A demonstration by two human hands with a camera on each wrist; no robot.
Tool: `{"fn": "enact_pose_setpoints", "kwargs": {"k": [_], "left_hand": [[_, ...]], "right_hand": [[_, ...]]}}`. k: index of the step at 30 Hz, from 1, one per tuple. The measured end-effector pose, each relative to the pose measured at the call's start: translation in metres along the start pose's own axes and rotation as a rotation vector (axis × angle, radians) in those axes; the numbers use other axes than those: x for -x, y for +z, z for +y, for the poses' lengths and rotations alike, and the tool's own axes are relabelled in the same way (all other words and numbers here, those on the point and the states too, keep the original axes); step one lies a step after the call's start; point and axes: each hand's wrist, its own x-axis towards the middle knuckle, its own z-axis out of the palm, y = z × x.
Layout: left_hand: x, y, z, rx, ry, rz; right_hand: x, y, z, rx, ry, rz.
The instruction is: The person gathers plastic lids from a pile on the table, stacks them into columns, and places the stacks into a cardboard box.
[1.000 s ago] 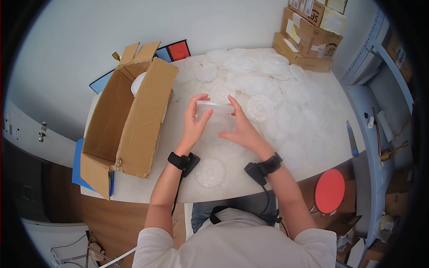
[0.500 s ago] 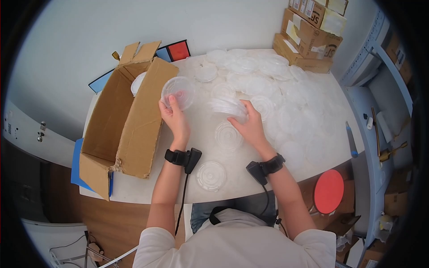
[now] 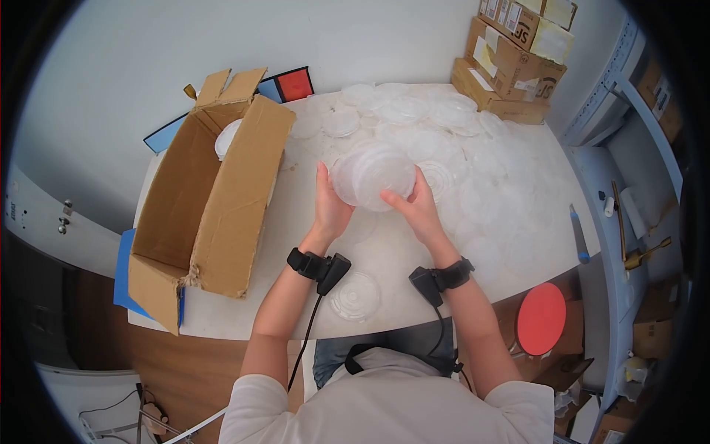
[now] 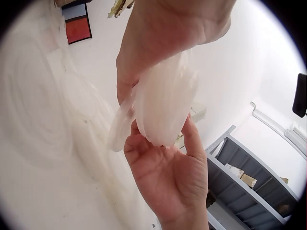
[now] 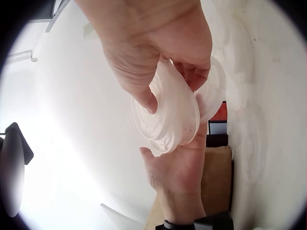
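A stack of clear round plastic lids (image 3: 384,181) is held up over the table, tilted with its flat face toward me. My right hand (image 3: 420,211) grips it from the right, thumb on the face and fingers behind. My left hand (image 3: 333,207) meets the stack's left side with fingers stretched upward. In the right wrist view the left palm (image 5: 180,165) lies under the stack, thumb spread away. One lid (image 5: 213,91) there leans out from the others, partly over the left fingers. A single ringed lid (image 3: 355,296) lies near the table's front edge.
An open cardboard box (image 3: 244,200) stands on the left, with a white round item (image 3: 228,139) inside. Many loose lids (image 3: 488,177) cover the table's back and right. A blue-handled tool (image 3: 578,233) lies at the right edge. Cardboard boxes (image 3: 518,66) are piled at back right.
Half a second ago the left hand held one lid out to the left; now it is back against the stack. The right hand has turned the stack so its face shows.
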Motion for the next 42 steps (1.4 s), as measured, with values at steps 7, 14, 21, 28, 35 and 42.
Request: {"fn": "enact_pose_setpoints", "kwargs": {"k": [7,14,21,28,35,42], "left_hand": [[-0.003,0.002,-0.002,-0.240,0.179,0.163],[-0.003,0.004,-0.008,-0.140,0.165,0.231],[-0.002,-0.006,-0.005,-0.100,0.063,0.084],[0.005,0.014,0.020,-0.072,0.012,0.104],[0.005,-0.003,0.033,-0.628,0.171,-0.093],[-0.002,0.000,0.029,-0.147,0.323,0.144]], "right_hand": [[0.002,-0.001,0.014,0.285,-0.063,-0.056],[0.004,-0.001,0.020,0.373,-0.112,-0.032],[0.011,0.006,-0.006,0.072,-0.040,-0.083],[0.010,-0.004,-0.002,-0.072,0.029,-0.118],[0.012,-0.003,-0.006,-0.386,0.155,-0.084],[0.012,0.001,-0.005,-0.243,0.252,-0.092]]}}
